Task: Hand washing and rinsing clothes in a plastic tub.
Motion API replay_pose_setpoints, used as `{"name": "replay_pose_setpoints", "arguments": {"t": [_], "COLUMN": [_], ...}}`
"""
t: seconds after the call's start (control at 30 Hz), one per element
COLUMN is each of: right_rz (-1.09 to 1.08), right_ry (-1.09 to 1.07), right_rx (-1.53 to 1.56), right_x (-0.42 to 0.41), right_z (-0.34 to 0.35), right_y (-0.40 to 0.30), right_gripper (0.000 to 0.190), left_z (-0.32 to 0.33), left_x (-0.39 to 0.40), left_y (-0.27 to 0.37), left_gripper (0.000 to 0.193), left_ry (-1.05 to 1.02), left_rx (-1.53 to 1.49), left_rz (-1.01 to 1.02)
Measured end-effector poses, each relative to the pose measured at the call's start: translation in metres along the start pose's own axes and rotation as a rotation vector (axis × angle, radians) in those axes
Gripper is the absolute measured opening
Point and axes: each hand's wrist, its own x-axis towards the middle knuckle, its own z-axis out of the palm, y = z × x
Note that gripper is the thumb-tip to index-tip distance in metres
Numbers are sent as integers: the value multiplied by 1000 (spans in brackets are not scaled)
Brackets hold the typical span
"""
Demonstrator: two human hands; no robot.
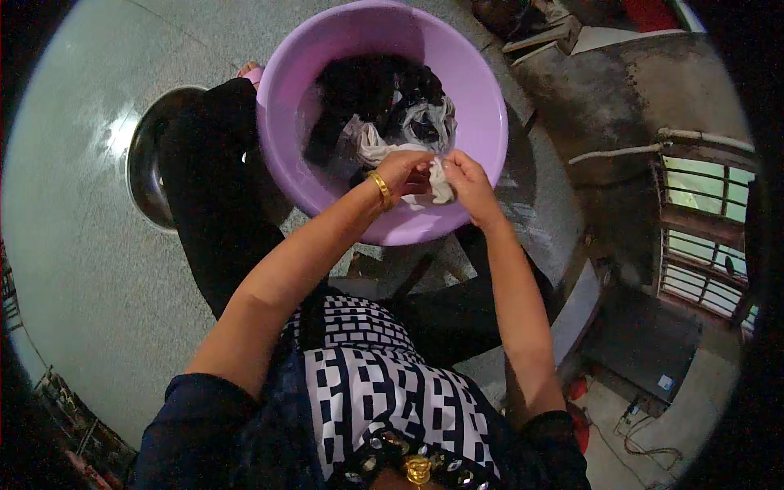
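A large purple plastic tub (484, 79) stands on the floor before me. Dark wet cloth (361, 79) lies inside it, with a twisted white cloth (383, 147) and a greyish-white piece (438, 116) among it. Over the tub's near side, my left hand (401, 174) and my right hand (471, 187) grip a bunched white cloth (440, 184) between them. Whether this cloth is joined to the twisted one cannot be told. A gold bracelet circles my left wrist.
On the floor left of my leg sits a round metal basin (144, 177), partly hidden by the leg. A dark box-shaped appliance (643, 343) with cables stands at the right, below a barred window (704, 190). Wooden pieces (545, 40) lie at the upper right.
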Motion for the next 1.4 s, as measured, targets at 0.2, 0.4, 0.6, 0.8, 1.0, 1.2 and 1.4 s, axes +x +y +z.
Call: {"name": "replay_pose_setpoints", "arguments": {"t": [0.2, 0.4, 0.6, 0.8, 1.0, 1.2, 1.4], "right_rz": [292, 152, 227, 183, -79, -264, -255], "right_ry": [195, 305, 869, 1238, 1408, 1560, 1535], "right_rx": [-22, -32, 204, 702, 236, 82, -67], "right_x": [-4, 8, 35, 41, 50, 51, 35], "right_z": [25, -2, -70, -91, -185, -239, -246], "right_y": [15, 53, 95, -8, -7, -23, -105], "right_gripper": [15, 18, 21, 29, 23, 15, 15], "left_z": [-14, -32, -16, -14, -40, -51, -66], "left_x": [-8, -24, -91, -165, -201, -165, -68], "left_y": [-23, -26, 5, 50, 120, 164, 274], "left_gripper": [13, 9, 10, 15, 10, 7, 23], "left_ry": [116, 132, 152, 186, 275, 473, 945], "left_rx": [109, 271, 210, -18, -59, 224, 1319], "left_rz": [107, 170, 112, 431, 860, 991, 1156]}}
